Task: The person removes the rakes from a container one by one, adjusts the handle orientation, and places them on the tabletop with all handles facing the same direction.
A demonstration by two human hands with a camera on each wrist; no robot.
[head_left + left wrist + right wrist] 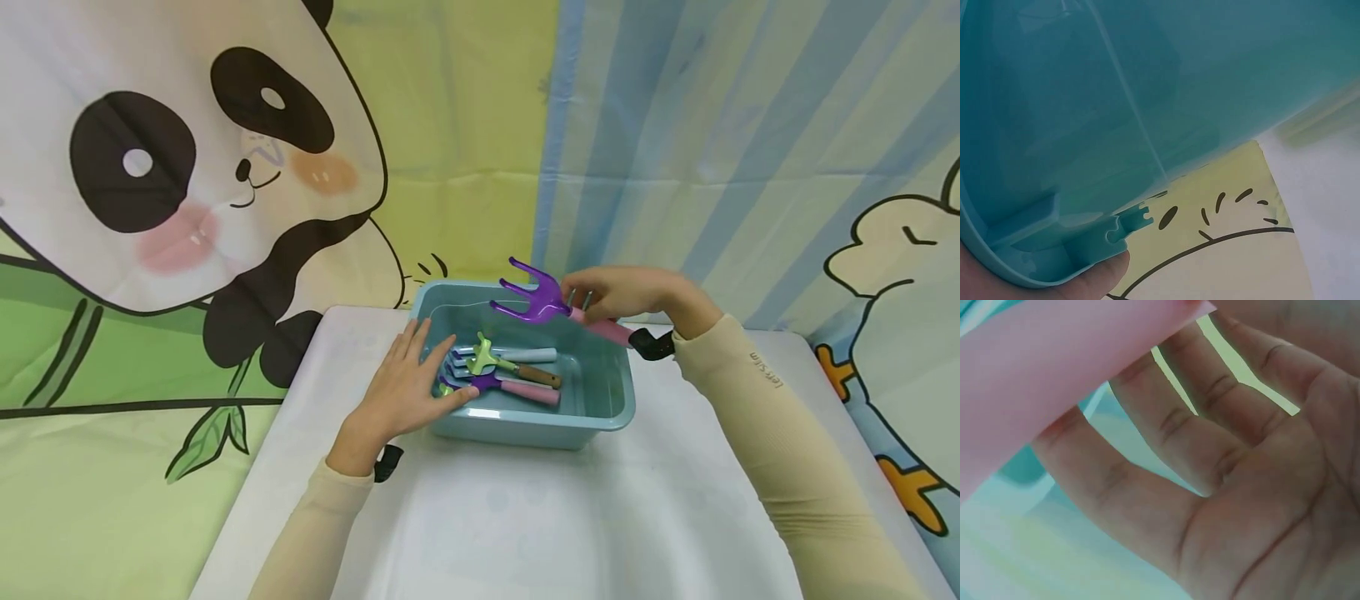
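My right hand (618, 292) grips a purple three-pronged hand rake (542, 298) by its pink handle, above the right side of a teal plastic bin (517, 423). In the right wrist view, curled fingers (1147, 431) touch the pink handle (1054, 375). My left hand (408, 383) rests on the bin's left end, fingers extended and the thumb by the front rim. Inside lie a green rake (483, 357) with a brown handle, a purple rake with a pink handle (531, 392), and a blue tool with a light blue handle (536, 355).
The bin stands on a table with a white cover (510, 517). Behind it hangs a cloth backdrop with a panda (247, 192) and blue stripes. A bird drawing (911, 333) fills the right side.
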